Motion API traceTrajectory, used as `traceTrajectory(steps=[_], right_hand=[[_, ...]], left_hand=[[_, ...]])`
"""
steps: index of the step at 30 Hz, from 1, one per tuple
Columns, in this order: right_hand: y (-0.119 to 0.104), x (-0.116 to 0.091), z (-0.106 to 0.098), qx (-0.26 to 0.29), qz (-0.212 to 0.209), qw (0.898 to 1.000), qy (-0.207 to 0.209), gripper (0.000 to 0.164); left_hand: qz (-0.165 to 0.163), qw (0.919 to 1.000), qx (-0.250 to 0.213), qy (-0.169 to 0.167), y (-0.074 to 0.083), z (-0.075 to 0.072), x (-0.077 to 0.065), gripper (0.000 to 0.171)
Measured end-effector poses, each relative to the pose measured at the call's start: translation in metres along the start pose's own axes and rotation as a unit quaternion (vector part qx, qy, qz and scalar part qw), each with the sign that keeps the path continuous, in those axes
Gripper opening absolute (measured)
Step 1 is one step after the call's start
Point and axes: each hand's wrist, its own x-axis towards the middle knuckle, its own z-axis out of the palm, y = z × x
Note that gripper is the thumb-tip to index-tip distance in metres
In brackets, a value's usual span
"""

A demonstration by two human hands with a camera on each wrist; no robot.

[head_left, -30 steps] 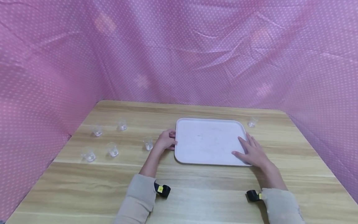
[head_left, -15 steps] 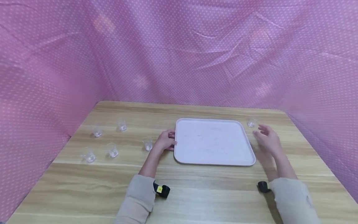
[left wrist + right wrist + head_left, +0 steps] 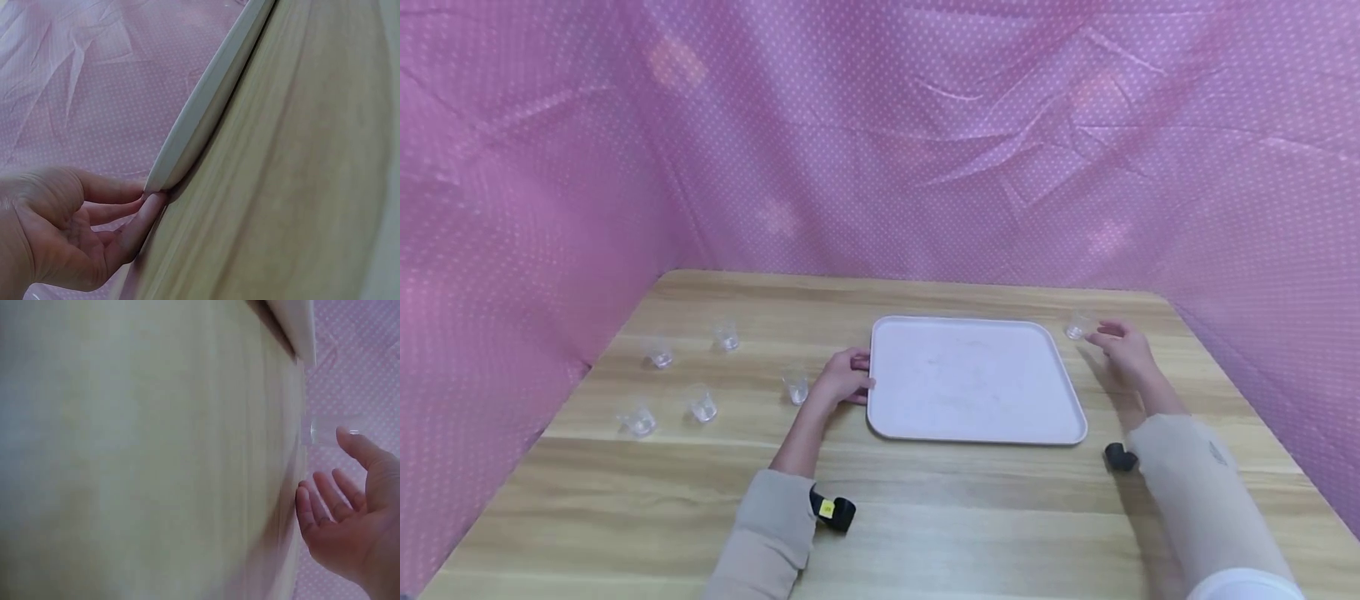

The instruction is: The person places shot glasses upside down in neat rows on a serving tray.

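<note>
A white rectangular tray [image 3: 973, 379] lies flat on the wooden table. At its left side my left hand [image 3: 844, 377] holds the edge; in the left wrist view, thumb and fingers [image 3: 112, 187] meet at the tray's rim [image 3: 200, 106]. Beyond the tray's far right corner stands a small clear cup [image 3: 1076, 327]. My right hand [image 3: 1126, 348] is beside that cup, with its fingertips close to the cup's right side. In the right wrist view the fingers are loosely bent and apart, and the thumb overlaps the cup [image 3: 322, 430].
Several more small clear cups stand to the left, with the nearest cup [image 3: 797, 387] just beside my left hand. Another cup [image 3: 638, 418] is farther out at the left. Pink dotted cloth [image 3: 880, 167] hangs behind the table and along both sides.
My right hand has left the tray's right edge and moved right and farther back, up to the lone cup. The left hand stays at the tray.
</note>
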Motion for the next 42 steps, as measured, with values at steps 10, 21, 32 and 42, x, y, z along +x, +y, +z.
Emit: traceTrajectory(steps=[10, 21, 32, 42], right_hand=[[0.005, 0.017, 0.001, -0.019, -0.044, 0.999, -0.008, 0.058], [0.005, 0.025, 0.011, -0.031, -0.042, 0.999, -0.006, 0.054], [0.009, 0.028, 0.017, -0.039, -0.007, 0.999, 0.02, 0.042], [0.004, 0.02, 0.01, -0.057, -0.014, 0.998, 0.012, 0.047]], left_hand=[[0.004, 0.9999, -0.011, -0.004, -0.001, 0.001, -0.002, 0.06], [0.004, 0.9999, -0.012, 0.001, 0.0, -0.002, 0.0, 0.06], [0.005, 0.9999, -0.007, -0.007, -0.001, -0.002, 0.002, 0.059], [0.004, 0.9999, -0.011, -0.007, -0.001, -0.001, 0.002, 0.058]])
